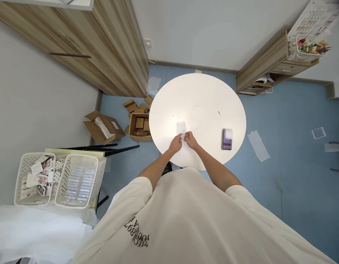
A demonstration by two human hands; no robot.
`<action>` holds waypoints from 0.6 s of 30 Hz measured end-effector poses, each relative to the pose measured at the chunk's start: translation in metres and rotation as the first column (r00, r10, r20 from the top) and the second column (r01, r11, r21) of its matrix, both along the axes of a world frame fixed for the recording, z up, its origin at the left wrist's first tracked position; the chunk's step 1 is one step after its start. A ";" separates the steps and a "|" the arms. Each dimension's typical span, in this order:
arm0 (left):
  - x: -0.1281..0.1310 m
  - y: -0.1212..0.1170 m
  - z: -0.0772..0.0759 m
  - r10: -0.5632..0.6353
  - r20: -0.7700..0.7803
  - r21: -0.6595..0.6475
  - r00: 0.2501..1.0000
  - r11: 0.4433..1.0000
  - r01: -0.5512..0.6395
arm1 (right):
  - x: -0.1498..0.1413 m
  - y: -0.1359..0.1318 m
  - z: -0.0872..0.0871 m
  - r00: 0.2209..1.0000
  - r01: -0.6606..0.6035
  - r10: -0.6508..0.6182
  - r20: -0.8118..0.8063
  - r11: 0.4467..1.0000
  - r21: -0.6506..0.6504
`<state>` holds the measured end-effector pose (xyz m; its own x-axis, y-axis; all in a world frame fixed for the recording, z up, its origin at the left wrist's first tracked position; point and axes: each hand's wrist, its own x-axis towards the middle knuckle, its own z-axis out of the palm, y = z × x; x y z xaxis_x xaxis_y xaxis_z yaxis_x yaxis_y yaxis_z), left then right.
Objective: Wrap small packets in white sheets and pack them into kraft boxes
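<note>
A small white rectangular piece point(181, 127), like a sheet or flat pouch, lies on the round white table point(202, 95). My left hand point(176, 143) is closed at its near edge, thumb and fingers pinched together on it. From the other side, my right hand point(190, 140) has its fingers curled in a pinch at the near right corner of the same piece. Its exact kind is too small to tell. Further right on the table stands a purple and white object point(227, 140), blurred into blocks.
Left of the table, an open carton point(140, 138) holds small brown boxes, with more on the floor. Another open carton point(114, 126) is beside it. White baskets point(76, 156) stand at lower left. Wooden cabinets point(117, 47) rise behind. White sheets point(258, 145) lie on the blue floor.
</note>
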<state>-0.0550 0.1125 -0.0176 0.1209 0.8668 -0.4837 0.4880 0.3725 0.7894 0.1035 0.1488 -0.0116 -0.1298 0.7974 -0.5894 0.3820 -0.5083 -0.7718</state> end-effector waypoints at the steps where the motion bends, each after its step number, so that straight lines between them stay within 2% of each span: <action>1: -0.001 0.000 0.000 0.007 0.002 0.005 1.000 1.000 -0.007 | 0.000 0.000 0.000 1.000 -0.010 0.010 0.005 1.000 0.015; 6: 0.000 -0.003 0.000 -0.024 -0.021 0.034 0.999 0.999 0.025 | -0.003 0.005 0.005 0.988 -0.150 0.152 -0.040 0.987 0.053; 8: 0.001 -0.003 0.000 -0.049 -0.044 0.031 0.998 0.998 0.050 | -0.003 0.007 0.006 0.984 -0.168 0.171 -0.047 0.985 0.046; 12: 0.002 -0.003 0.002 -0.152 -0.152 0.039 0.977 0.986 0.160 | -0.003 0.006 0.004 0.991 -0.120 0.121 -0.059 0.993 0.020; 15: 0.002 -0.003 0.005 -0.259 -0.280 0.020 0.924 0.961 0.275 | 0.001 -0.002 0.000 0.999 -0.035 0.035 -0.010 0.999 0.011; 17: 0.002 -0.005 0.007 -0.310 -0.339 0.007 0.888 0.943 0.332 | 0.007 -0.010 -0.001 0.995 -0.042 0.032 0.092 0.994 0.099; 18: 0.001 -0.006 0.008 -0.329 -0.354 0.007 0.875 0.935 0.354 | 0.009 -0.014 -0.001 0.985 -0.098 0.071 0.156 0.980 0.173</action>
<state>-0.0539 0.1067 -0.0093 0.2532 0.8344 -0.4895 0.8190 0.0845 0.5676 0.1129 0.1349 -0.0123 -0.1235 0.8818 -0.4553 0.5345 -0.3274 -0.7792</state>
